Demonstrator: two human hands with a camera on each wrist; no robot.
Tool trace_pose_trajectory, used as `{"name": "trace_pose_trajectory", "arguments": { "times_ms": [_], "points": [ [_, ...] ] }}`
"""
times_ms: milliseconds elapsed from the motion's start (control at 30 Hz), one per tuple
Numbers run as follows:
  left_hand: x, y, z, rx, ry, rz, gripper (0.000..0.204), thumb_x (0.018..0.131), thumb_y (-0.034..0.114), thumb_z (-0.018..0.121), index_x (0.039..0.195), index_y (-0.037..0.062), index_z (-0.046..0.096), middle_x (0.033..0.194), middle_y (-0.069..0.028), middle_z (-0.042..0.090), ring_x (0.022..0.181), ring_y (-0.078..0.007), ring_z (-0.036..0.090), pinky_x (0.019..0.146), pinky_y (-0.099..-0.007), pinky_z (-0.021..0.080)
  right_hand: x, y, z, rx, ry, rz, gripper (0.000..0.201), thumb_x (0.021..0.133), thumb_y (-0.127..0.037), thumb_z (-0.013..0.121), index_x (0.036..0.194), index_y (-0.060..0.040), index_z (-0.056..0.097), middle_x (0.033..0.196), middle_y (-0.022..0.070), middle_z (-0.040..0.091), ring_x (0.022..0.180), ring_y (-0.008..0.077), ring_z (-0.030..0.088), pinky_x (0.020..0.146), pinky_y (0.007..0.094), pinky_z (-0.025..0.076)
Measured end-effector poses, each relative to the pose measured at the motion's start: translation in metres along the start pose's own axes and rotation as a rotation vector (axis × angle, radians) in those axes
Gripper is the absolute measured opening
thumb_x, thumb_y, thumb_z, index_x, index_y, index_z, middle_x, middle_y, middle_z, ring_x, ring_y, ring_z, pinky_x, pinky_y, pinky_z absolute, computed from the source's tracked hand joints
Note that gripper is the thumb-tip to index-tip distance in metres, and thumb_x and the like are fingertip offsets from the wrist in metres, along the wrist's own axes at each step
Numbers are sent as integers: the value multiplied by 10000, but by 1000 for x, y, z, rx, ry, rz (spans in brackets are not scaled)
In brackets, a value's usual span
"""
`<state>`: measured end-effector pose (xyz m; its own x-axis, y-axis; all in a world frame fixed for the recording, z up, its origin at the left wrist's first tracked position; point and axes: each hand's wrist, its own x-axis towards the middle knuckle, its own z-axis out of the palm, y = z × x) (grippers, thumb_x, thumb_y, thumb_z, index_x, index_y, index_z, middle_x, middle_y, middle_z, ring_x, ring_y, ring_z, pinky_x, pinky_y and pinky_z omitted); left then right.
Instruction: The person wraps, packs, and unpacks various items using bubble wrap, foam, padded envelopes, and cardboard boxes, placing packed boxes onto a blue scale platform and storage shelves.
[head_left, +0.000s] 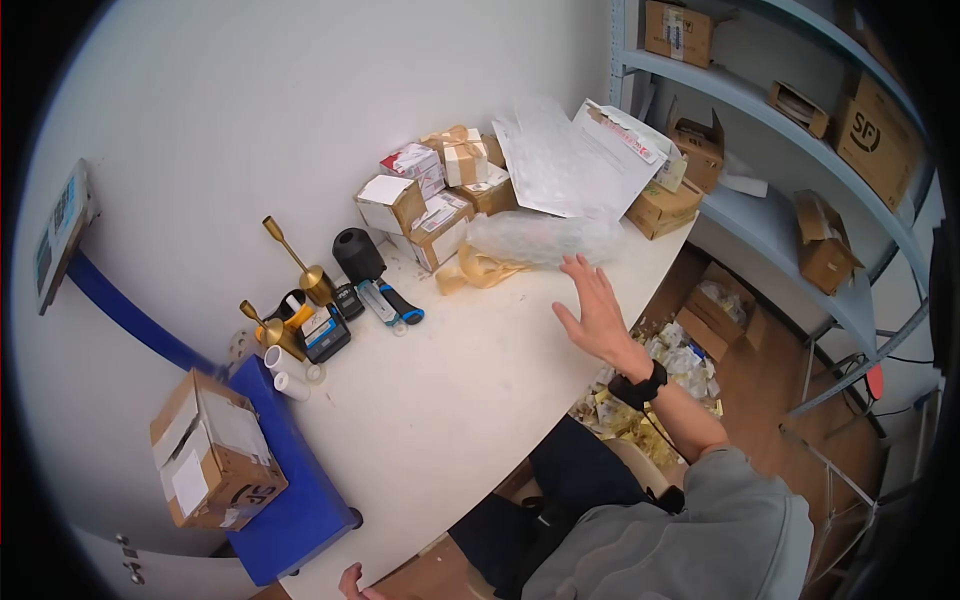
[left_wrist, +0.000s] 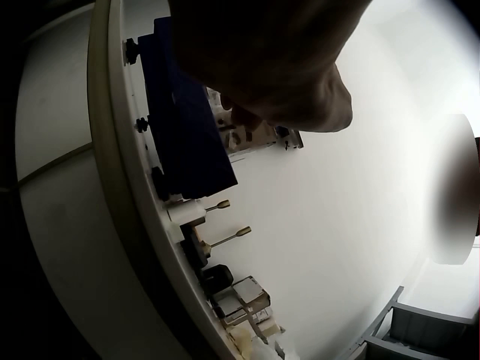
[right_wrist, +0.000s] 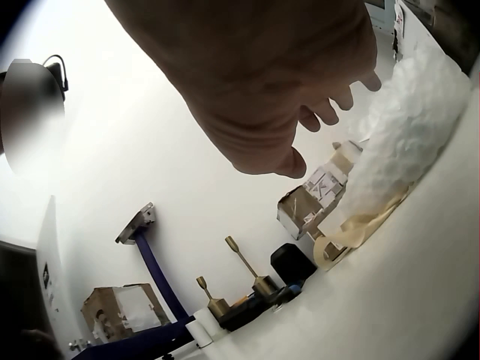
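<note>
The right hand hovers over the right side of the white table, fingers spread and holding nothing. Just beyond its fingertips lies a bubble-wrapped bundle, with a tan ribbon at its left end. In the right wrist view the same hand is above and left of the bubble wrap. Only part of the left hand shows at the bottom edge of the head view, by the table's front edge. In the left wrist view that hand is dark, its fingers partly hidden.
Small boxes and white mailers stand at the back. Brass holders, a black cup and a cutter are at the left back. A carton sits on a blue scale. Shelves are at right.
</note>
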<state>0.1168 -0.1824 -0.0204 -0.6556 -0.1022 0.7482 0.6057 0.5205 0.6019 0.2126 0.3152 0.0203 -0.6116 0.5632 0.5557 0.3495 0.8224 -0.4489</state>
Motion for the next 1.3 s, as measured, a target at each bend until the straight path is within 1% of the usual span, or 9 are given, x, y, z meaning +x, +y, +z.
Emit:
{"name": "trace_pose_trajectory", "arguments": {
  "times_ms": [133,233,367,567,733,900,1000,1233,1300],
  "points": [
    [-17,3,34,-38,-123,22,341,1054,217,531,994,-63,717,961,-226,717,872,-401,683,819,-471,560,72,55,-6,-327,23,-154,647,923,-214,727,1489,-53,460,1583,203,461,1524,401,355,1254,577,244],
    [-31,-8,53,-43,-420,-159,361,1055,208,460,1228,-70,612,1156,-231,642,1100,-345,625,987,-446,482,93,103,19,-354,-155,-98,711,885,-244,771,1508,-87,465,1501,228,519,1439,410,450,1222,566,296],
    [-37,-15,72,-114,-295,-63,244,1014,110,499,1066,-89,630,940,-181,614,852,-317,598,786,-410,492,88,101,31,-349,-289,23,727,851,-266,801,1496,-114,499,1418,248,557,1343,410,515,1168,555,347],
    [-37,-17,75,-63,-306,-71,204,984,83,537,1049,-80,640,923,-184,615,833,-340,590,763,-425,494,72,76,47,-613,134,-142,676,857,-241,788,1464,-87,533,1364,222,578,1256,387,560,1050,522,422],
    [-37,-13,76,-17,-309,-7,168,955,59,559,1017,-67,651,914,-189,627,833,-358,597,752,-439,494,58,14,80,-133,-152,-418,573,922,-220,723,1423,-34,516,1374,235,559,1208,399,605,1019,523,474],
    [-39,-16,77,9,-300,3,134,913,9,573,995,-61,653,922,-208,650,835,-384,616,752,-447,499,88,2,120,-53,-371,-37,444,950,-200,681,1331,2,576,1308,243,602,1093,453,648,902,531,540],
    [-38,-12,78,3,-284,10,129,902,0,581,988,-62,654,906,-210,652,818,-392,616,742,-447,502,106,26,156,-84,-445,-98,276,959,-186,658,1146,17,643,1171,242,668,1009,446,671,854,526,539],
    [-31,-4,79,34,-275,105,137,893,-21,581,994,-62,664,888,-192,649,776,-364,606,690,-422,491,155,7,120,304,-215,-158,215,949,-164,649,934,50,644,845,238,685,827,367,703,774,494,525],
    [-31,-5,80,35,-270,117,132,872,-24,596,983,-57,660,890,-195,654,782,-377,604,708,-435,492,176,2,104,530,-175,93,241,976,-193,663,927,40,630,794,168,668,705,243,683,679,426,522]
  ]
}}
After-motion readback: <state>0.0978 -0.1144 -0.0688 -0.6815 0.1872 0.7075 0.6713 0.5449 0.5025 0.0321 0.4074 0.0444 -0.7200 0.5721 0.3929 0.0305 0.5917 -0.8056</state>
